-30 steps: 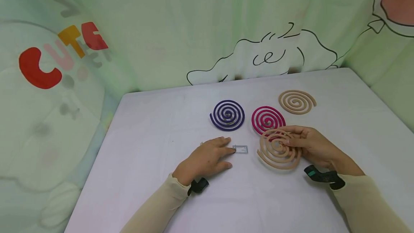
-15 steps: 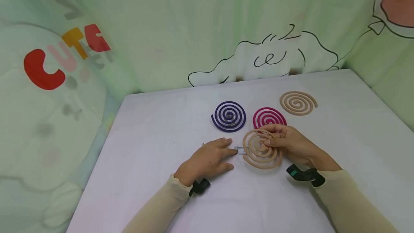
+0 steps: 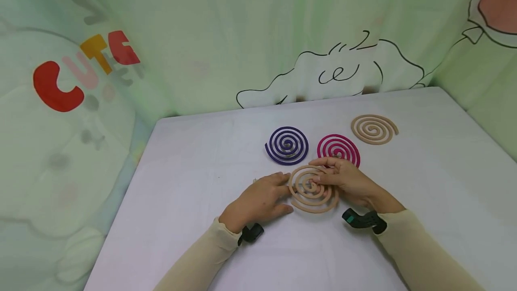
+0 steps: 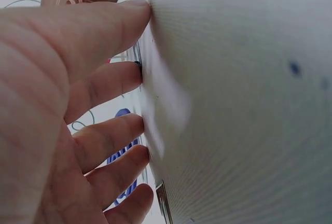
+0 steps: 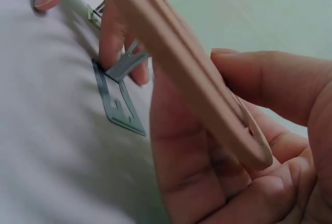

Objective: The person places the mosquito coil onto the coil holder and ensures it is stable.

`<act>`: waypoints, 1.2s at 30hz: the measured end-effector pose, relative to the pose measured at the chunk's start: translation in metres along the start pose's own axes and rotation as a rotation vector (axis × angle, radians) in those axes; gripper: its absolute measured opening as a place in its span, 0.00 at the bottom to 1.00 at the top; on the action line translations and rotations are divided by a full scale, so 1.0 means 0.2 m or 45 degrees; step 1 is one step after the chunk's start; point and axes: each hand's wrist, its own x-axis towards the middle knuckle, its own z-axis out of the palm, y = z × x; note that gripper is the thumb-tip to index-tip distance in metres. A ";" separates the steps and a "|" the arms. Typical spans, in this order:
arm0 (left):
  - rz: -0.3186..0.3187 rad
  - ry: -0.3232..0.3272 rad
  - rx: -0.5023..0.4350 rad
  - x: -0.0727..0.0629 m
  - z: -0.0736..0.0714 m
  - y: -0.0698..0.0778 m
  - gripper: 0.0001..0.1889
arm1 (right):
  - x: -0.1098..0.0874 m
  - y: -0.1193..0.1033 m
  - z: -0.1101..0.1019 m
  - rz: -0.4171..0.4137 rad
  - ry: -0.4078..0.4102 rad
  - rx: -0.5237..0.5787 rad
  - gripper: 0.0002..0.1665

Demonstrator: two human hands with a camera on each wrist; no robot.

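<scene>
My right hand (image 3: 351, 181) pinches a tan mosquito coil (image 5: 179, 73), thumb on one face and fingers behind it. The coil is tilted above the white table. My left hand (image 3: 258, 196) lies palm down with its fingers spread. In the right wrist view, one left fingertip presses a small metal coil stand (image 5: 123, 67) whose bent tongue sticks up. The coil covers most of that stand in the head view. A second metal stand (image 4: 163, 203) sits beyond the left little finger.
Behind the hands lie a dark purple coil (image 3: 287, 144) and a pink coil (image 3: 338, 140), the pink one partly covered by the right hand. Another tan coil (image 3: 373, 129) lies at the back right. A printed curtain (image 3: 194, 48) hangs behind the white table (image 3: 194, 156).
My right hand has carried the tan coil leftward, from right of the metal stand to over it, beside the left fingers. The left hand has stayed in place.
</scene>
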 end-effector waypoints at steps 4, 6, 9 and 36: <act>-0.025 -0.032 0.012 0.00 0.00 0.00 0.33 | 0.02 0.00 0.02 0.018 0.003 0.001 0.32; -0.039 -0.046 0.005 0.00 0.00 0.00 0.34 | 0.03 0.01 0.03 0.030 0.005 0.010 0.32; -0.066 -0.070 -0.016 0.00 0.00 0.00 0.35 | 0.04 0.00 0.04 0.038 0.006 0.025 0.32; -0.224 -0.304 -0.025 -0.02 -0.01 0.06 0.49 | 0.10 -0.02 0.11 0.073 0.109 -0.063 0.31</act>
